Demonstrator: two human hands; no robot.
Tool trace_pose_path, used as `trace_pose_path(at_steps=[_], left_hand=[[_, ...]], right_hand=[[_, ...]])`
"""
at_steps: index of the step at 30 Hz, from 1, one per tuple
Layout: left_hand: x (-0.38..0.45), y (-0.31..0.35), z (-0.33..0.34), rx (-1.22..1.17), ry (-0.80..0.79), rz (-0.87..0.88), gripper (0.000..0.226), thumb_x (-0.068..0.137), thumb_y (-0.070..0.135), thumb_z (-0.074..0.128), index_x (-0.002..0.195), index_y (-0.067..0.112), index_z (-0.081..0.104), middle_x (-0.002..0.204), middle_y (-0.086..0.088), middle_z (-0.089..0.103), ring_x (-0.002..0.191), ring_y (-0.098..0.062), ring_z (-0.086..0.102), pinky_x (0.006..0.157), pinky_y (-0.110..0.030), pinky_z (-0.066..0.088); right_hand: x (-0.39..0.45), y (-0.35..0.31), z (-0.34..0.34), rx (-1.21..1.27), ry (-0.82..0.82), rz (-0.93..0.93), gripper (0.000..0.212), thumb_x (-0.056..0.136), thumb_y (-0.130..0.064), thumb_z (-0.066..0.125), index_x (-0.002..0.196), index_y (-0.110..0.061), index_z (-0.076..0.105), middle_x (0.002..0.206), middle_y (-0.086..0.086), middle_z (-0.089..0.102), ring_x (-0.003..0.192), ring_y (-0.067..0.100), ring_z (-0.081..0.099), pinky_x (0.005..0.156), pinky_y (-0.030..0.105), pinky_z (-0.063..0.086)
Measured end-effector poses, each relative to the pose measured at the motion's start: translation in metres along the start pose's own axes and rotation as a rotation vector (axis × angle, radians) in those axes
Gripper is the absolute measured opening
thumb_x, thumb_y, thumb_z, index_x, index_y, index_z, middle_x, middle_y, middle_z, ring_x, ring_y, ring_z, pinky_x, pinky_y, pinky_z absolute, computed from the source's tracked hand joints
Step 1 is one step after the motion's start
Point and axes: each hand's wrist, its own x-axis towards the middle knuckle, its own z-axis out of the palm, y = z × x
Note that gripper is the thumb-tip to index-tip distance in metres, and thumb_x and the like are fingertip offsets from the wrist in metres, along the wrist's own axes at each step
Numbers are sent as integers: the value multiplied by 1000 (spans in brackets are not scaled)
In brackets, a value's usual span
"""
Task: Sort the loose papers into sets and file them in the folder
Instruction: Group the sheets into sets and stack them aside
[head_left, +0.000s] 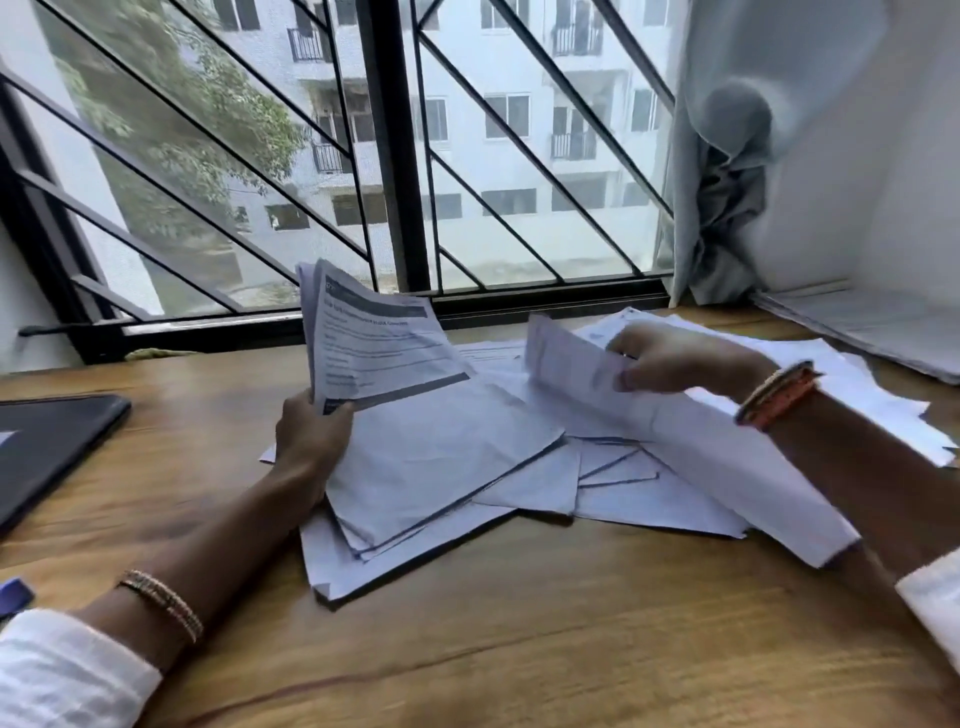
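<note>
Sorting goes best if the left hand (310, 436) keeps its grip curled round the upright sheaf (363, 343) while the right hand (675, 358), pinching one sheet (571, 364), lifts it clear of the loose papers (649, 499) on the bench (467, 649)

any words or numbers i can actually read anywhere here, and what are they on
None can be read.
Printed form gripped upright in the left hand: a dark header band and lines of type, too blurred to read.
Sheet pinched by the right hand: faint marks, blurred.
Loose papers on the wooden table: no print shows.
Dark folder at left: no label visible.
</note>
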Motion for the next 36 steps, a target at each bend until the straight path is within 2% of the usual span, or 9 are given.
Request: trace_pose_path(at_steps=[2, 5, 8, 10, 11, 12, 23, 31, 36], left_hand=[[-4, 1, 3, 3, 53, 25, 28, 90, 9, 59, 117, 2, 61, 110, -15, 64, 104, -35, 59, 82, -33, 45], [-3, -2, 8, -82, 45, 25, 27, 92, 3, 53, 116, -6, 60, 112, -28, 63, 104, -44, 57, 74, -31, 36], [2, -1, 9, -171, 29, 42, 22, 91, 1, 55, 109, -10, 60, 94, -32, 62, 88, -49, 58, 68, -31, 32], [0, 2, 9, -174, 31, 90, 19, 90, 1, 57, 105, -9, 61, 87, -12, 59, 78, -15, 41, 66, -26, 32], [-3, 5, 8, -184, 27, 111, 18, 90, 1, 58, 104, -9, 62, 89, -8, 57, 113, -36, 47, 67, -25, 32], [-4, 7, 8, -199, 19, 132, 16, 90, 0, 59, 103, -7, 63, 91, -7, 57, 83, -26, 58, 67, -25, 33], [-2, -2, 7, -341, -99, 173, 16, 89, -2, 59, 90, 12, 65, 81, 2, 65, 73, -11, 59, 59, -9, 49], [-1, -2, 8, -359, -99, 185, 14, 90, -4, 58, 95, 7, 65, 79, 1, 64, 73, -13, 57, 68, -26, 46], [0, -5, 9, -369, -101, 171, 14, 90, -3, 56, 90, 8, 64, 79, 0, 63, 72, -15, 57, 65, -25, 47]], right_hand=[[-15, -19, -30, 830, -155, -151, 32, 68, 0, 66, 99, -3, 73, 88, 12, 72, 71, 20, 69, 64, 26, 57], [-10, -22, -40, 1198, 28, -276, 22, 55, -7, 72, 77, -6, 77, 72, 6, 73, 59, 12, 69, 55, 22, 57], [17, 2, -6, 1089, 333, -46, 22, 80, 14, 58, 73, -3, 69, 62, 2, 69, 57, 18, 65, 52, 21, 54], [25, 21, 21, 936, 390, 76, 21, 84, 13, 56, 77, -5, 66, 66, 6, 68, 61, 22, 61, 54, 25, 54], [25, 26, 32, 909, 393, 100, 18, 84, 10, 59, 79, -5, 66, 72, 9, 68, 62, 22, 61, 58, 27, 55], [26, 29, 38, 922, 392, 103, 14, 84, 8, 62, 84, -5, 66, 78, 12, 68, 63, 21, 63, 61, 30, 56], [27, 26, 46, 1220, 292, 83, 15, 83, 3, 65, 96, -5, 68, 86, 14, 72, 69, 23, 71, 64, 36, 60], [30, 34, 44, 1037, 369, 120, 12, 84, 1, 67, 91, -9, 68, 93, 15, 71, 78, 26, 68, 73, 38, 58], [29, 38, -2, 375, 1113, 13, 13, 83, -18, 68, 86, -7, 72, 89, 18, 72, 77, 18, 64, 73, 36, 50]])
